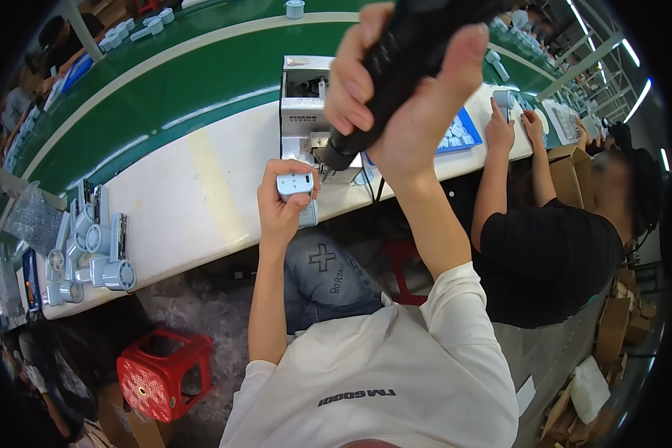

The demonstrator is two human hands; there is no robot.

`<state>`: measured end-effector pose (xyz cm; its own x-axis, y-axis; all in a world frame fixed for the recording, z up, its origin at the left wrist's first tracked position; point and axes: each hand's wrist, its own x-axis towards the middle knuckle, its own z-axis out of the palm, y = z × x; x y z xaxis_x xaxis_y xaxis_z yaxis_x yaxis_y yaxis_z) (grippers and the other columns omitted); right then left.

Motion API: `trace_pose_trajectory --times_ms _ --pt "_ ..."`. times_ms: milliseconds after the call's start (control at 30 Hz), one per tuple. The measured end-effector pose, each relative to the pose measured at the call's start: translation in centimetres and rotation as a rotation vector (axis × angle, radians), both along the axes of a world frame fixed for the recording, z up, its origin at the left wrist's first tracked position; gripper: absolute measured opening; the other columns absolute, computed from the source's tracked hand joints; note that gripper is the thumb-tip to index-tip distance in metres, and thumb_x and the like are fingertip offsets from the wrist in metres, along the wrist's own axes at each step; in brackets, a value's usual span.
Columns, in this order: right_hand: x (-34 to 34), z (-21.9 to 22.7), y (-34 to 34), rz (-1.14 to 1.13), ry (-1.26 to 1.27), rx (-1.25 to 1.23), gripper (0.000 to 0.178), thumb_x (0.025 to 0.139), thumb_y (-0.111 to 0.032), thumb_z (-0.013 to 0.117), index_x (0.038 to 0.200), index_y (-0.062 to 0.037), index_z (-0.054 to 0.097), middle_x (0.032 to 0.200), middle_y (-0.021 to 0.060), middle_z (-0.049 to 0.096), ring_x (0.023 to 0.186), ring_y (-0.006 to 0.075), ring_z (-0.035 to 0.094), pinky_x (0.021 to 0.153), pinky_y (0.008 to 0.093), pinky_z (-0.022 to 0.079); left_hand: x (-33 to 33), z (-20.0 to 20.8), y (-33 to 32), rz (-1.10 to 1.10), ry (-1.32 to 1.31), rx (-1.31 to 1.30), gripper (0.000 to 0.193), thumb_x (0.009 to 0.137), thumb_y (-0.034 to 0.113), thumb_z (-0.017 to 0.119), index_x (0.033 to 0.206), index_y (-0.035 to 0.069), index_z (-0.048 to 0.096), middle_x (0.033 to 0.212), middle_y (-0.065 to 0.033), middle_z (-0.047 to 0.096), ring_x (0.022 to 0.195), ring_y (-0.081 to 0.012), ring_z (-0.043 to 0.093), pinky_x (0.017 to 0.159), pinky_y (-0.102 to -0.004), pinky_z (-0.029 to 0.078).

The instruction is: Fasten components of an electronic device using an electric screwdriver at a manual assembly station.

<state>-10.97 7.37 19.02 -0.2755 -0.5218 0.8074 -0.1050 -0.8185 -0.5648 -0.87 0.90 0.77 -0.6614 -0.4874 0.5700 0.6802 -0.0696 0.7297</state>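
My right hand (418, 104) is wrapped round a black electric screwdriver (384, 82), held tilted with its tip pointing down and to the left. In my left hand (278, 209) is a light-blue plastic housing (297, 184), its end face with small holes turned up. The screwdriver's tip is close beside that housing; whether they touch I cannot tell. Just behind both hands stands a silver metal machine (304, 112) with an open top, probably a screw feeder; the screwdriver partly hides it.
Several light-blue housings (93, 239) lie piled on the white table (164, 216) at left, by bubble wrap (33, 216). A blue tray (467, 131) of small parts is at right, near a co-worker in black (549, 261). A green conveyor belt (187, 82) runs behind. A red stool (164, 373) stands lower left.
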Motion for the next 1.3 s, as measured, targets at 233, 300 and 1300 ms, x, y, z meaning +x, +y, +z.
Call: trace_pose_trajectory --times_ms 233,300,1300 --pt "4.3 1.2 -0.9 -0.143 -0.205 0.402 0.074 0.081 -0.075 0.039 0.083 -0.0017 0.046 0.057 0.0032 0.046 0.044 0.0075 0.044 0.041 0.0187 0.034 0.2 -0.2 0.0 -0.010 -0.003 0.054 0.045 0.080 0.036 0.071 0.098 0.004 0.044 0.079 -0.0066 0.058 0.069 -0.0099 0.052 0.061 -0.0226 0.042" --pt "4.5 1.0 -1.1 -0.160 -0.162 0.406 0.075 0.080 -0.076 0.040 0.083 -0.0017 0.046 0.057 0.0031 0.047 0.044 0.0075 0.044 0.041 0.0185 0.034 0.3 0.0 0.1 -0.005 -0.042 0.050 0.042 0.081 0.032 0.070 0.097 0.004 0.043 0.079 -0.0061 0.058 0.069 -0.0096 0.052 0.062 -0.0226 0.043" --pt "4.9 -1.5 -1.7 -0.198 0.027 0.356 0.080 0.080 -0.076 0.038 0.095 0.0016 0.048 0.057 0.0048 0.046 0.040 0.0080 0.037 0.040 0.0214 0.032 0.8 -0.8 0.0 0.102 -0.147 0.017 0.058 0.076 0.044 0.073 0.105 0.002 0.047 0.080 -0.0037 0.062 0.070 -0.0087 0.057 0.063 -0.0209 0.045"
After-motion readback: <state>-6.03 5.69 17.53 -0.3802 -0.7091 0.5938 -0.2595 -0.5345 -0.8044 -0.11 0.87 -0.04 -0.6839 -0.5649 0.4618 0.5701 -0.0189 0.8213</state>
